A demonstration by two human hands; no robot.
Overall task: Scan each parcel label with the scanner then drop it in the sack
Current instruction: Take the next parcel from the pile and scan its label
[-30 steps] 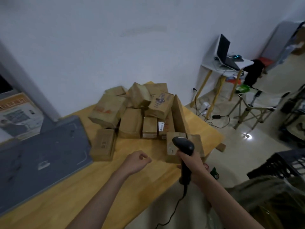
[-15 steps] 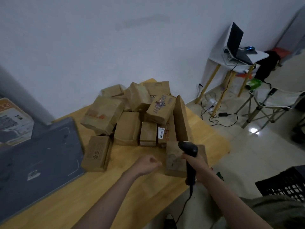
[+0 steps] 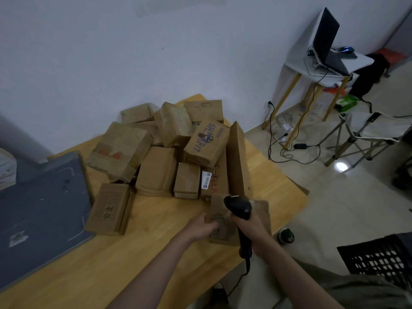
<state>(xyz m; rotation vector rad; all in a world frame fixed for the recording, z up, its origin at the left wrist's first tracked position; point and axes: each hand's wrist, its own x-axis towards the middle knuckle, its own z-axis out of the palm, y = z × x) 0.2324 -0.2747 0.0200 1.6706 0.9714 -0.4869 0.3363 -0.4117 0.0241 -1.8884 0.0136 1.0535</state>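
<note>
I see the right hand (image 3: 249,228) closed around the handle of the black scanner (image 3: 239,210), its head pointing away from me. Just left of this grip, the left hand (image 3: 200,226) touches the nearest parcel (image 3: 223,221); I cannot tell if its fingers hold it. The other parcels (image 3: 165,157) lie piled beyond the scanner on the wooden table (image 3: 133,253).

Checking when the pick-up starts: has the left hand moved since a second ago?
Yes. The left hand has gone right across the wooden table, from bare tabletop to the near brown cardboard parcel by the black handheld scanner.
</note>
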